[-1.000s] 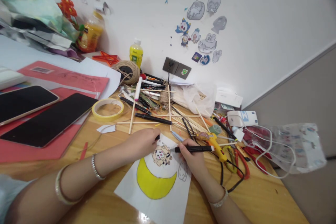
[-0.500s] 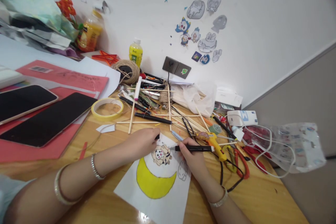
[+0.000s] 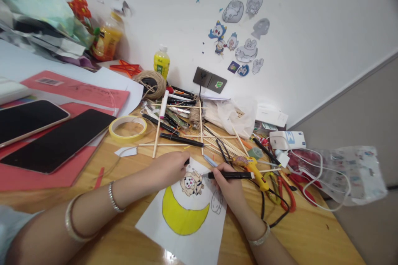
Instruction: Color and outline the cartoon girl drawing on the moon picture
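A white sheet of paper (image 3: 189, 238) lies on the wooden table, showing a yellow crescent moon (image 3: 182, 217) and a small cartoon figure (image 3: 192, 183). My right hand (image 3: 228, 188) grips a black marker (image 3: 231, 175) whose tip touches the paper beside the figure. My left hand (image 3: 169, 168) rests closed on the paper's upper left edge, with a small dark object that I cannot make out at its fingertips. Both wrists wear bracelets.
Wooden sticks (image 3: 202, 132), pens and twine (image 3: 152, 83) clutter the table behind the paper. A yellow glue gun (image 3: 256, 172) and red pliers (image 3: 284, 190) lie to the right, a tape roll (image 3: 127, 128) and two phones (image 3: 56, 140) on red paper to the left.
The marker tip has shifted slightly along the top of the cartoon figure; both hands otherwise stay in place.
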{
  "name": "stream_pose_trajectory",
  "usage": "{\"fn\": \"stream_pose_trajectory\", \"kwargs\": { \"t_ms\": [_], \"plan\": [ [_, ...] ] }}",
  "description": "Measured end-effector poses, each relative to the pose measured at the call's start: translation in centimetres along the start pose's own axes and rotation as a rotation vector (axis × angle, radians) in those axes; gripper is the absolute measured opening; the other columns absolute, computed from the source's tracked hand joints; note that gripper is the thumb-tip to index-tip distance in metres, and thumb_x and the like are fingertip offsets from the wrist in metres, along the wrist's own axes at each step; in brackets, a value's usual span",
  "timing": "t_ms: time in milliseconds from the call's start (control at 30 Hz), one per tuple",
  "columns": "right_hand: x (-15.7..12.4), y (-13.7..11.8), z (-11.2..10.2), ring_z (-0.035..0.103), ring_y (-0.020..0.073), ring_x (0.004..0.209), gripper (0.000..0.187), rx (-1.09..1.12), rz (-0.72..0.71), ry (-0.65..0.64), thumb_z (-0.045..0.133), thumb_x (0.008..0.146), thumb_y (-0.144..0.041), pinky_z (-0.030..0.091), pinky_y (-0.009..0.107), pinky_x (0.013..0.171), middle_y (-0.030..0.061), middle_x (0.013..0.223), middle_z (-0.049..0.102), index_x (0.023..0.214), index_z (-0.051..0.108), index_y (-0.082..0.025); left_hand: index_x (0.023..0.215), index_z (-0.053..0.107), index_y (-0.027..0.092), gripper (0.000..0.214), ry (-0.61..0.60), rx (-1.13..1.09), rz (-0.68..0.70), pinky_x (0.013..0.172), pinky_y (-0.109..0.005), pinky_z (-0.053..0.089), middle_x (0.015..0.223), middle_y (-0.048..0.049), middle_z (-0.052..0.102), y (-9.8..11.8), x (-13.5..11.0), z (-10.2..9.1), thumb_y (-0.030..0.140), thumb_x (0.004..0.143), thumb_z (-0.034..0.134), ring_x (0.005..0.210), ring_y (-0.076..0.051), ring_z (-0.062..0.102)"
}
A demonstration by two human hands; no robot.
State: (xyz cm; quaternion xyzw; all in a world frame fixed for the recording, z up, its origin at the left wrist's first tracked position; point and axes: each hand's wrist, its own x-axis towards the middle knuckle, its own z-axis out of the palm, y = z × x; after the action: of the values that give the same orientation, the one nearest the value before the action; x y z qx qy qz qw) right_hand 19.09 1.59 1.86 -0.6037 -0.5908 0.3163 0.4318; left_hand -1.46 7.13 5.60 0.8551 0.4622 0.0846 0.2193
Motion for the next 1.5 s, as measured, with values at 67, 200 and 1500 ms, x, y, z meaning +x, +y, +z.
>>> {"fn": "stream_pose_trajectory", "kwargs": {
  "t_ms": [67,200,1500],
  "plan": [
    [0.04,0.08,0.02,0.044,0.0120,0.044,0.029,0.004,0.007,0.000,0.056,0.082,-0.044,0.033,0.023,0.041,-0.0031,0.053,0.054,0.064,0.055,-0.021,0.081,0.055,0.020,0.012,0.001,0.000,0.000,0.062,-0.028,0.042,0.087,-0.0065,0.069,-0.03,0.07,0.07,0.011,0.077,0.049,0.081,-0.023,0.064],
    [0.13,0.19,0.03,0.043,0.0118,0.042,0.030,0.003,0.017,-0.001,0.057,0.080,-0.045,0.032,0.023,0.040,-0.0036,0.052,0.052,0.063,0.054,-0.021,0.082,0.055,0.020,0.012,0.004,0.001,0.006,0.062,-0.028,0.042,0.087,-0.0066,0.068,-0.14,0.17,0.23,0.012,0.077,0.048,0.082,-0.023,0.064],
    [0.09,0.06,0.10,0.043,0.0116,0.043,0.030,0.035,0.023,0.011,0.055,0.080,-0.044,0.032,0.022,0.040,-0.0039,0.049,0.050,0.061,0.052,-0.021,0.083,0.058,0.019,0.013,0.016,0.006,0.007,0.062,-0.028,0.042,0.084,-0.0062,0.068,-0.44,0.07,0.48,0.012,0.077,0.049,0.080,-0.023,0.065]
  ]
}}
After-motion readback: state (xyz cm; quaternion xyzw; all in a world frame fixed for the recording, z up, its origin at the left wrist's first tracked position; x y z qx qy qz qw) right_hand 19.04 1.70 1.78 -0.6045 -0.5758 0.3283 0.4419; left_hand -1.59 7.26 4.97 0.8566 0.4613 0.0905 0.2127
